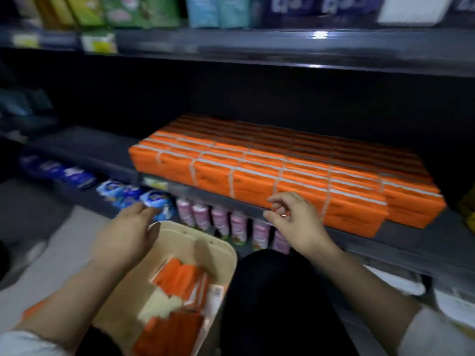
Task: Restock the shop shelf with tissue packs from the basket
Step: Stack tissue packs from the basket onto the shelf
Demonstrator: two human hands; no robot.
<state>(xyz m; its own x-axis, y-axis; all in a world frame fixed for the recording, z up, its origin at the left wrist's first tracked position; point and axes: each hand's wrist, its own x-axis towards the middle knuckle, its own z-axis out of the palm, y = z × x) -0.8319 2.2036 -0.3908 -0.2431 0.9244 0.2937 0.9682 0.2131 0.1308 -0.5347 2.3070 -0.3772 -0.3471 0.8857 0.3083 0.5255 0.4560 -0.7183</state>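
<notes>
Both hands empty rn: left hand (126, 235) flat over the beige basket (228, 253), which holds orange tissue packs (177, 276); right hand (295, 222) loosely curled beside the stocked packs (282, 170) on the shelf (411, 242).

Rows of tissue packs (282, 173) are sitting on the shelf (84, 147), bottles (221, 219) are standing underneath it, and the basket (177, 235) in front is holding spare packs (180, 276).

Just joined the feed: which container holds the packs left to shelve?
Find the dark shelf stacked with orange tissue packs. Below its front edge, under the left hand, sits a beige basket. Unlike the rows of pink products behind it, it is pale, round-cornered and holds loose orange packs.
</notes>
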